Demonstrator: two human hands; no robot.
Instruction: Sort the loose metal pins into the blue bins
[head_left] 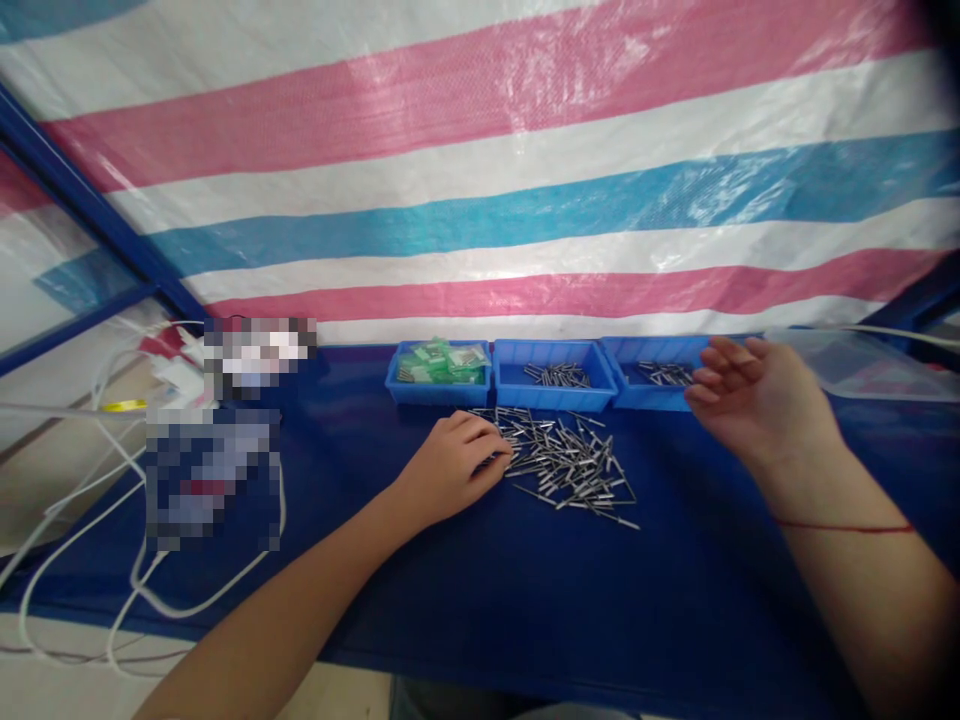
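A loose pile of pop rivets (574,460), silvery with thin stems, lies in the middle of the dark blue table. At its left edge is my left hand (457,460), palm down, its fingers and thumb curled together around some rivets; the fingertips are partly hidden. My right hand (757,395) is raised at the right with the palm turned up, fingers slightly bent and apart, nothing visible in it. It partly covers the right blue bin (619,398), which holds similar metal pieces. The middle blue bin (551,398) contains more of them.
Left of those bins stands a third blue bin (439,397) with green-and-clear small packets (442,360). White cables (142,560) and blurred items crowd the table's left side. A clear plastic container (870,365) is at back right. Striped sheeting (480,180) hangs behind.
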